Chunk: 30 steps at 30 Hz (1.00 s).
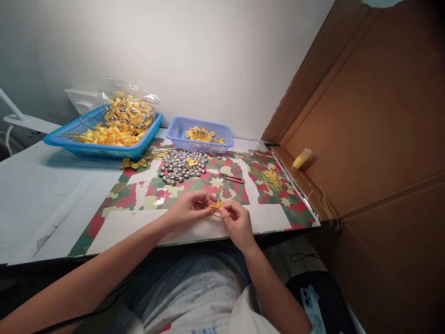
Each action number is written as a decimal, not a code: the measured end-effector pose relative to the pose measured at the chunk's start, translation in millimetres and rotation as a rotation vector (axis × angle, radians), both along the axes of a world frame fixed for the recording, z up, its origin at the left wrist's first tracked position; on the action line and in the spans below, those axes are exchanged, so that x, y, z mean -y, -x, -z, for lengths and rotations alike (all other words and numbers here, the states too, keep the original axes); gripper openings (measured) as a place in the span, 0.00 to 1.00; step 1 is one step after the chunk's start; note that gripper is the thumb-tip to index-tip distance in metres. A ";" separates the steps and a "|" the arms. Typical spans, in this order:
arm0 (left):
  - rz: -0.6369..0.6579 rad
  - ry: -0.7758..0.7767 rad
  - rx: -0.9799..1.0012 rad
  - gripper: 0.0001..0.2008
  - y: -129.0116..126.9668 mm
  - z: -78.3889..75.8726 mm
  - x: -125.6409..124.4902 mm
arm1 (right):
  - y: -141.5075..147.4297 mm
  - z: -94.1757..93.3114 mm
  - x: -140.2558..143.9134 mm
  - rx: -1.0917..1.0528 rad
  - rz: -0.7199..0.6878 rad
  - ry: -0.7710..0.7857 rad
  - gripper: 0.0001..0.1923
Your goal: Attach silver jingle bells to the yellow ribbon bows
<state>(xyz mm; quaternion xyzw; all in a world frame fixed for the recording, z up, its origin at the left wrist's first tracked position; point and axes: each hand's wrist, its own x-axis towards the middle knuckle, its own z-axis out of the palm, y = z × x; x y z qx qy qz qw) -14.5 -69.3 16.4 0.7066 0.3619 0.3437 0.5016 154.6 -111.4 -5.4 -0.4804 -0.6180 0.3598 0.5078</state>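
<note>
Near the front edge of the table, my left hand point(195, 207) and my right hand point(237, 221) meet over a small yellow ribbon bow point(216, 207) with a loop of thin yellow cord. My left thumb and fingertips pinch the bow from its left side. On the other side, my right thumb and forefinger close on the bow and cord. A thin strand rises from it toward thread snips point(232, 178) lying behind my hands. Just beyond lies a pile of shiny silver bells point(181, 166) with one yellow bow on top.
A blue basket point(100, 150) at the back left holds yellow bows and a clear bag. Beside it stands a smaller basket point(200, 121) with more yellow pieces. Yellow cord scraps point(273, 179) lie at right, near a yellow-filled tube point(301, 159) and cardboard wall point(365, 116).
</note>
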 end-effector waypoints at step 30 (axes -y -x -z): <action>-0.036 0.060 0.060 0.13 -1.2 11.0 6.8 | -4.7 -31.5 -31.9 -0.546 -0.218 0.546 0.10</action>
